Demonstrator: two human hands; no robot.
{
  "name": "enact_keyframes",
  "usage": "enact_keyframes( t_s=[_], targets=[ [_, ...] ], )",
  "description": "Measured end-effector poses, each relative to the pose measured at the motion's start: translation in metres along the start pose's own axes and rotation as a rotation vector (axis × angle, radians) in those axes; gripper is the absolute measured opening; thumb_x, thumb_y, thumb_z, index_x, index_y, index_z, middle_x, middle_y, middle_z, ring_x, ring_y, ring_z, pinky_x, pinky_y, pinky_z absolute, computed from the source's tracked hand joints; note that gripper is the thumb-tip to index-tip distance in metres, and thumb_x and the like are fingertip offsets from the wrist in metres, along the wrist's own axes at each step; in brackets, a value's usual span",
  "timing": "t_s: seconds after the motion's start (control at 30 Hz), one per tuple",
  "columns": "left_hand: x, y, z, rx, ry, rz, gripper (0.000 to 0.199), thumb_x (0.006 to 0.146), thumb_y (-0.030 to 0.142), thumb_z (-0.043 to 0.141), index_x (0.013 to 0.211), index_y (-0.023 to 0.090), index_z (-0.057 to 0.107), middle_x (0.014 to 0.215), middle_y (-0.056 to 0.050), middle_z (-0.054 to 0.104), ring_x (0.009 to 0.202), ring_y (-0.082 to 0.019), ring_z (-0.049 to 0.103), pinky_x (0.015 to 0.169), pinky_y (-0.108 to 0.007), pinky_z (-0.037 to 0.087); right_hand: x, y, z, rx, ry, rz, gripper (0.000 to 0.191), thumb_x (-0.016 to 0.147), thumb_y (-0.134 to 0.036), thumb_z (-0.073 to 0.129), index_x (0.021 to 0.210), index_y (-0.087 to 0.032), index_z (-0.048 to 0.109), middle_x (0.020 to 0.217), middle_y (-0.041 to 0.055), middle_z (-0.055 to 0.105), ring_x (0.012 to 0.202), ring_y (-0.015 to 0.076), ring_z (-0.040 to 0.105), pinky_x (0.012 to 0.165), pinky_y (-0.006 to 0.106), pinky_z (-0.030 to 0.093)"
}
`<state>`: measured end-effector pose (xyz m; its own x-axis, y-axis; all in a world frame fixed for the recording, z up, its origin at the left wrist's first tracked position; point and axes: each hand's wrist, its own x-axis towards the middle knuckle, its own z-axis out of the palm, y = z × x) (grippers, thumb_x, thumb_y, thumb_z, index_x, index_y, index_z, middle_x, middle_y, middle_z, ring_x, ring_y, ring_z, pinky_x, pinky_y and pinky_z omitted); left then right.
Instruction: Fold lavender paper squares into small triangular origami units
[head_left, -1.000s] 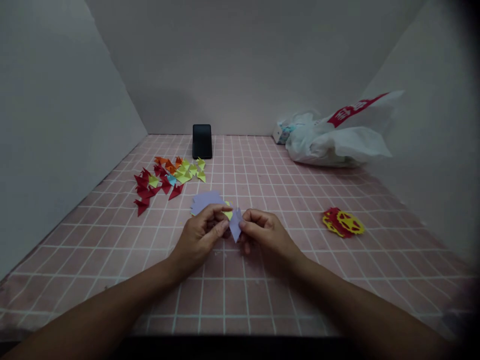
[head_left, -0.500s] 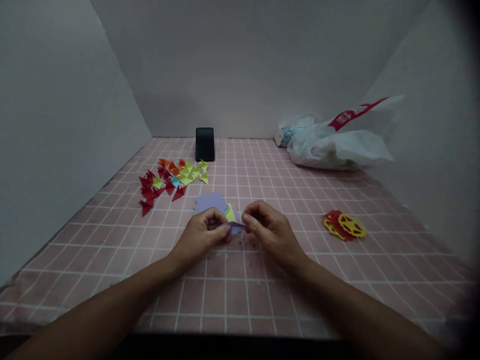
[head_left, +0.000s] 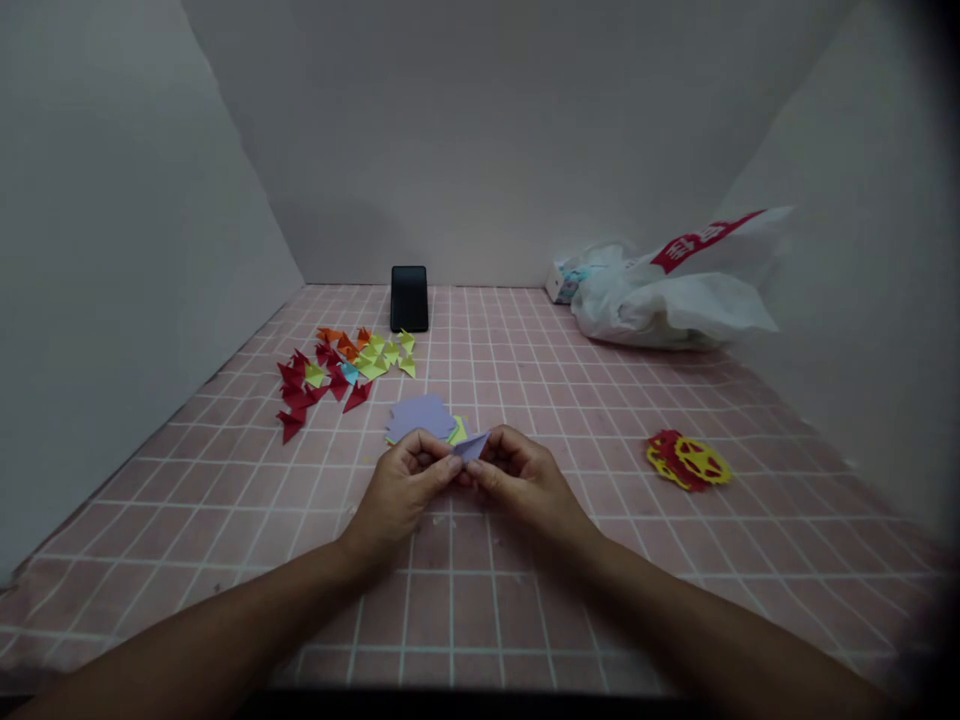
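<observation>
A small folded purple paper [head_left: 471, 446] is held between both hands, its point rising toward the right. My left hand [head_left: 409, 485] pinches its left side between thumb and fingers. On the other side my right hand [head_left: 529, 482] grips the lower right part, thumb in front and fingers curled behind. Just beyond the left hand lies a stack of purple sheets [head_left: 420, 414], with yellow-green paper [head_left: 458, 431] showing at its right edge.
Folded paper figures in red [head_left: 292, 395], orange [head_left: 346, 347] and yellow [head_left: 373, 360] lie at the left. A black phone [head_left: 409, 298] leans at the back. White plastic bag [head_left: 667, 305] and small box [head_left: 559, 282] stand back right; red and yellow cutouts [head_left: 701, 462] lie at the right.
The hands have come closer together, and the purple paper is now tilted with its tip up. My right hand has shifted its grip lower. The whole view has moved slightly.
</observation>
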<state>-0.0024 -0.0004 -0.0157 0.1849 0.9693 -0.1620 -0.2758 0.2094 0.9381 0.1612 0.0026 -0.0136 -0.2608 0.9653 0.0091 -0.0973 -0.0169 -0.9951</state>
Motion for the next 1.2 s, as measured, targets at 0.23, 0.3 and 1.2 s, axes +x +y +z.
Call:
enact_keyframes(
  t_s=[0.23, 0.3, 1.2],
  targets=[
    [-0.0021, 0.0053, 0.0005, 0.473, -0.028, 0.254, 0.010, 0.079, 0.025, 0.068, 0.077, 0.017, 0.061, 0.081, 0.000, 0.059, 0.079, -0.015, 0.058, 0.074, -0.028, 0.046, -0.0030, -0.0053, -0.0028, -0.326, 0.060, -0.137, 0.009, 0.081, -0.019, 0.059, 0.073, -0.019, 0.054, 0.070, -0.0022, 0.052, 0.067, 0.0130, 0.047, 0.062, 0.027, 0.037],
    [-0.0031, 0.0065, -0.0001, 0.545, 0.003, 0.325, 0.008, 0.080, 0.024, 0.066, 0.078, 0.018, 0.062, 0.081, -0.001, 0.060, 0.078, -0.015, 0.058, 0.073, -0.028, 0.046, -0.0037, -0.0063, -0.0027, -0.353, 0.046, -0.149, 0.010, 0.081, -0.018, 0.058, 0.072, -0.019, 0.054, 0.069, -0.0023, 0.052, 0.066, 0.0129, 0.047, 0.061, 0.028, 0.037],
    [-0.0025, 0.0091, -0.0025, 0.111, -0.057, 0.119, 0.011, 0.082, 0.026, 0.069, 0.087, 0.016, 0.065, 0.071, 0.001, 0.065, 0.065, -0.010, 0.060, 0.065, -0.023, 0.048, -0.0051, -0.0035, -0.0062, -0.214, -0.027, -0.288, 0.015, 0.083, -0.011, 0.057, 0.084, -0.020, 0.068, 0.076, 0.0006, 0.063, 0.068, 0.0142, 0.061, 0.064, 0.030, 0.048]
  ],
)
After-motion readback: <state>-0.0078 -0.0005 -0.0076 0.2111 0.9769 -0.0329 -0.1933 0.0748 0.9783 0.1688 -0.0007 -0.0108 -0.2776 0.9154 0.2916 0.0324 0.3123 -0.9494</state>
